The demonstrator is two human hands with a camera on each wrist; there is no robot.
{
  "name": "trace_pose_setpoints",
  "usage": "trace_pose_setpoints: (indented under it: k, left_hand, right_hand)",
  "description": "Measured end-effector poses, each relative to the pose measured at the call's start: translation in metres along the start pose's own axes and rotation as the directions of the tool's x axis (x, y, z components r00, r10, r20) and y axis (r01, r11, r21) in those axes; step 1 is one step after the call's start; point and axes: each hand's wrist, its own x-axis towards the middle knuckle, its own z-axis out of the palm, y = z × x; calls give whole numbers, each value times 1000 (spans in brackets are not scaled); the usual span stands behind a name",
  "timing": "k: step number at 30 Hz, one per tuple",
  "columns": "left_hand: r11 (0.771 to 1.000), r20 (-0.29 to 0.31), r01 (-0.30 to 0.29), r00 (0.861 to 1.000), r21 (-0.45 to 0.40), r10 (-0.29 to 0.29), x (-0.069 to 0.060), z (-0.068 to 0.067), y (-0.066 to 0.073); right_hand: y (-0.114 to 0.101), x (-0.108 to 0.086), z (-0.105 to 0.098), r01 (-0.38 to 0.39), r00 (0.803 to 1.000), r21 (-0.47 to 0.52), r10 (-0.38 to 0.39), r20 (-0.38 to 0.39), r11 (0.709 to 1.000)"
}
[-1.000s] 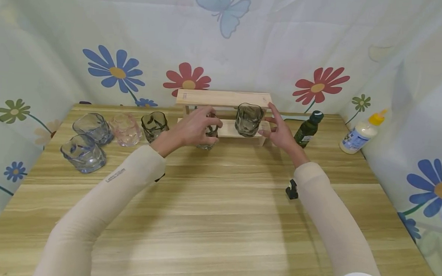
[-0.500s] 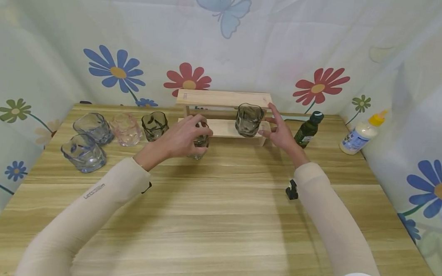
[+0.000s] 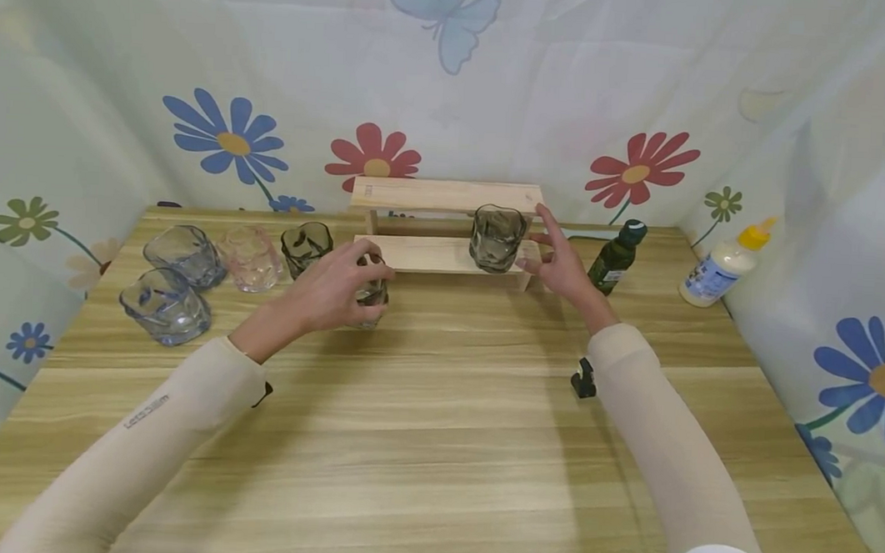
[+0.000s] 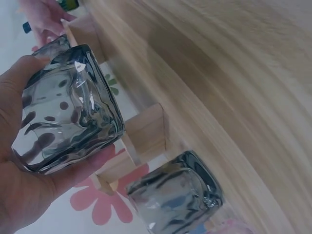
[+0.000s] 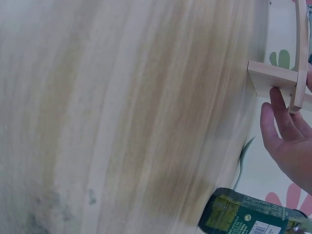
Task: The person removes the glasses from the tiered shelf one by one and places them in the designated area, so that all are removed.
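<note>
My left hand (image 3: 329, 287) grips a grey, wavy-sided glass (image 4: 73, 107) with fingers and thumb round its sides; in the head view the hand covers much of it. The glass is in front of the left end of a two-tier wooden shelf (image 3: 421, 254). At the shelf's right end, my right hand (image 3: 563, 270) holds the lower board's edge, with fingers on both sides of the board in the right wrist view. Close to those fingertips, another grey glass (image 3: 497, 238) stands upright on the lower tier. A dark grey glass (image 3: 306, 248) stands just beyond my left hand.
At the table's left stand a pink glass (image 3: 251, 258) and two bluish glasses, one behind (image 3: 186, 256) and one nearer (image 3: 165, 308). A dark green bottle (image 3: 616, 256) is beside my right hand. Farther right stands a white bottle with a yellow cap (image 3: 721, 266).
My left hand has carried its glass leftward and a little nearer, away from the shelf's middle. My right hand and the glass on the shelf have stayed in place.
</note>
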Motion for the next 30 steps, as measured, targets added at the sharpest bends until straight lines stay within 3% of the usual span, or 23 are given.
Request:
trace_pose_setpoints:
  k: [8, 14, 30]
  left_hand:
    - [1000, -11, 29, 1000, 2, -29, -20, -1, -10]
    - [997, -18, 82, 996, -1, -82, -34, -3, -18]
    - [973, -30, 231, 973, 30, -230, -73, -13, -46]
  right_hand:
    - [-1, 0, 1, -4, 1000, 4, 4, -7, 1000]
    - [-2, 1, 0, 0, 1000, -5, 0, -10, 1000]
    - [-3, -1, 0, -10, 1000, -14, 10, -4, 1000]
